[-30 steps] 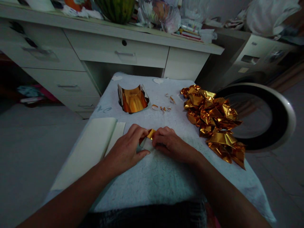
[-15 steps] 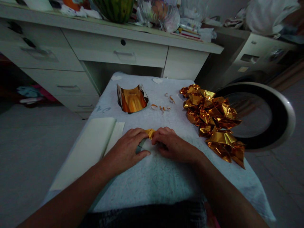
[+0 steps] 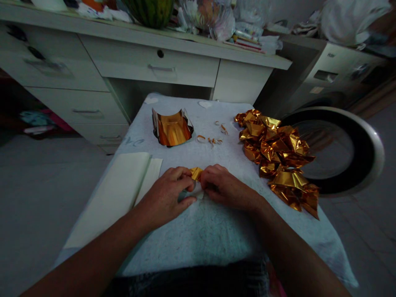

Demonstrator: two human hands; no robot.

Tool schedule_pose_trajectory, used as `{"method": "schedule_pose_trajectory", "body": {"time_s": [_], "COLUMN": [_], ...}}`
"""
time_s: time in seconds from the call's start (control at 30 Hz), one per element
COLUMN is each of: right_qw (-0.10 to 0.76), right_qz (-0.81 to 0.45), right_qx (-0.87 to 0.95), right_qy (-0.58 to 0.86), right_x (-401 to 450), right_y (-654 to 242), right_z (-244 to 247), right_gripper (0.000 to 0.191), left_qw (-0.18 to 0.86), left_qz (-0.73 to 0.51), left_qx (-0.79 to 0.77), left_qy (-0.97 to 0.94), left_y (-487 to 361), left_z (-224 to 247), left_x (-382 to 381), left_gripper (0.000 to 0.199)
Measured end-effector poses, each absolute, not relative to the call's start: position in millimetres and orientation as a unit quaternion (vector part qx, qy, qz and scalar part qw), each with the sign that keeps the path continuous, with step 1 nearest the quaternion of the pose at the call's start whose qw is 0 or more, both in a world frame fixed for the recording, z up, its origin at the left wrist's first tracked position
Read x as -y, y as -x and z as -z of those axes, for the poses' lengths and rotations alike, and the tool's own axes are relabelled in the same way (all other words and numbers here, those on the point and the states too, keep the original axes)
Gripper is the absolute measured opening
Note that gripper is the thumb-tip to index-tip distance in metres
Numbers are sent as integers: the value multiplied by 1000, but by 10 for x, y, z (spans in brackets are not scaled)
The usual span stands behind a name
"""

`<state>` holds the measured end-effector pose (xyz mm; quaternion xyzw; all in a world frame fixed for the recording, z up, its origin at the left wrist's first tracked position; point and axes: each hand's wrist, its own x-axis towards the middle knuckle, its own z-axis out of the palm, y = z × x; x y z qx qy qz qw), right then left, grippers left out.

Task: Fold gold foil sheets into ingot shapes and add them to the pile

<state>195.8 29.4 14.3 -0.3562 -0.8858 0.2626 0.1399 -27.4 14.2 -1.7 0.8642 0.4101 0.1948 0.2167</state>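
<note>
Between my hands, over the middle of the cloth, is a small piece of gold foil paper (image 3: 196, 173); its creased upper part shows. My left hand (image 3: 171, 192) curls its fingers at the left side of the foil, thumb held lower and apart. From the right, my right hand (image 3: 224, 183) is closed, its bent fingers pinching the foil's edge. A pale sheet (image 3: 198, 190) shows below the foil between the hands; what it belongs to is hidden. Beyond my hands a curved stack of gold foil sheets (image 3: 173, 128) stands on the cloth, with thin foil scraps (image 3: 213, 141) to its right.
At the right lies a heap of folded gold foil shapes (image 3: 275, 144), beside a washing machine's open round door (image 3: 371, 152). A pad of cream paper (image 3: 108, 198) lies at the left. Behind the cloth-covered table (image 3: 216, 243) stands a white drawer desk (image 3: 161, 68).
My left fingers have curled further in over the pale sheet. The right hand has shifted slightly right, and a little more of the gold foil shows.
</note>
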Motion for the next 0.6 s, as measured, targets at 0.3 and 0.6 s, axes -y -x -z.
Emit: {"method": "schedule_pose_trajectory", "body": {"time_s": [0.3, 0.6], "right_qw": [136, 156], "right_qz": [-261, -268], "right_qx": [886, 875], "right_qy": [358, 371], "right_x": [-278, -282], "right_y": [-1955, -1927], "right_z": [-140, -99], "right_gripper": [9, 4], "left_qw": [216, 239], "left_qz": [-206, -213], "left_qx": [-408, -432], "left_qy": [-863, -843], "left_y": [270, 204], "left_z": [41, 43], "left_x": [-128, -120], "left_gripper": [2, 8]}}
